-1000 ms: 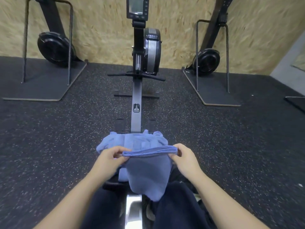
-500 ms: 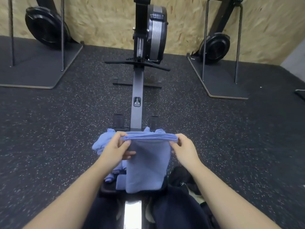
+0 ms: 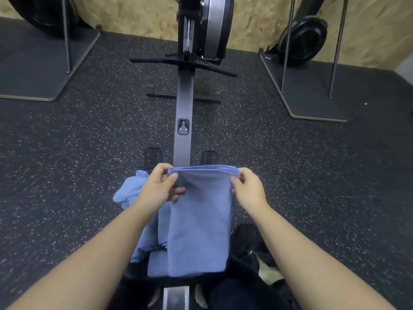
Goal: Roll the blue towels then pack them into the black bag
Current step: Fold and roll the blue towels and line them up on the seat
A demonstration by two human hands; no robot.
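A folded blue towel (image 3: 199,224) hangs in front of me, held up by its top edge. My left hand (image 3: 159,189) pinches the top left corner and my right hand (image 3: 248,190) pinches the top right corner. Behind and to the left lies a heap of other blue towels (image 3: 129,193) on the rowing machine's rail, partly hidden by my left arm. The black bag (image 3: 248,247) sits low on the right beside my right forearm, its zipper pull showing; most of it is hidden.
The rowing machine's rail (image 3: 184,121) runs straight ahead to its flywheel (image 3: 212,25). Two upright machines on flat base plates (image 3: 312,95) stand at the back left and right. Speckled black rubber floor (image 3: 67,164) lies on both sides.
The towel now hangs longer and flatter below my hands, with its lower end straightened. The camera has tilted down and moved closer; both hands keep their hold on the top corners.
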